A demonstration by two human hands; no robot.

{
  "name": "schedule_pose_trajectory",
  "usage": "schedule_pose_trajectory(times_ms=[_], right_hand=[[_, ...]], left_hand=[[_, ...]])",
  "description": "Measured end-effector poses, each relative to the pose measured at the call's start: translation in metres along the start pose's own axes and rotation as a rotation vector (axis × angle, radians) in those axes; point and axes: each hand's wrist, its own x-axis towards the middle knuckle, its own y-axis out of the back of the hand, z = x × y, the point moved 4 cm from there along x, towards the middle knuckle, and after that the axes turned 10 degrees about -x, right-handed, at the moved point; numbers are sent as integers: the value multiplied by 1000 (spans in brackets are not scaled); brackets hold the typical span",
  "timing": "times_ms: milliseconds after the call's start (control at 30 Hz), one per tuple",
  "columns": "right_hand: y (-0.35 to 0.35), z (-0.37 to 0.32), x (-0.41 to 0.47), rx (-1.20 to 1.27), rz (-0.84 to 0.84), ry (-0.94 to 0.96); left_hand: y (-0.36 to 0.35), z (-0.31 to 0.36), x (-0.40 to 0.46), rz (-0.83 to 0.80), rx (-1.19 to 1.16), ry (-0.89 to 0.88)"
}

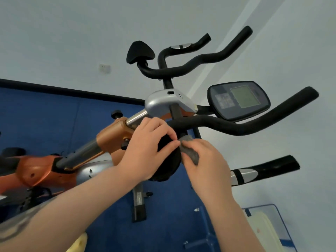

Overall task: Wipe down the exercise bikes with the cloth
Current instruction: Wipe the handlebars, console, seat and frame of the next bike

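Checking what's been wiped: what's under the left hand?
A round black pad sits under the left hand, on the handlebar. The right hand holds the grey cloth against it. The pad's front is hidden.

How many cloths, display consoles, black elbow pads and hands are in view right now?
Grey cloth: 1
Display console: 1
Black elbow pads: 2
Hands, left hand and right hand: 2
Total: 6

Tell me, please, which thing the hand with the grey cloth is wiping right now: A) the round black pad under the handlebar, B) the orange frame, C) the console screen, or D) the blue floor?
A: the right hand presses the grey cloth against the round black pad, which the left hand grips from the other side.
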Motion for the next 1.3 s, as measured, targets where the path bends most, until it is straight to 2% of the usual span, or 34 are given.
schedule_pose_trajectory(times_ms=[167, 333, 433, 600, 767, 833, 900, 1000, 1100, 1167, 1300], right_hand=[[-6, 0, 20, 197, -37, -117], [-1, 4, -10, 159, 92, -62], [0, 2, 21, 226, 93, -183], [-6, -10, 0, 11, 133, -138], [-5, -9, 23, 42, 137, -253], [-12, -18, 13, 1, 202, -228], [-11, -19, -14, -108, 285, -118], [-7, 2, -49, -325, 508, 11], [-7, 9, -56, -223, 733, -196], [-22, -2, -55, -169, 735, -276], [-9, 16, -56, -264, 690, -132]], left_hand=[[2, -4, -1, 57, -96, 34], [1, -8, -3, 39, -115, 46], [2, -9, -1, 37, -104, 40], [1, -9, -3, 13, -120, 36], [3, -10, -1, 8, -123, 39], [3, -10, -3, -4, -129, 43], [3, -9, -2, -16, -133, 38], [3, -10, -1, -30, -116, 33], [4, -10, -1, -18, -108, 35], [4, -9, -3, -27, -90, 21], [4, -3, 0, -98, -43, -26]])
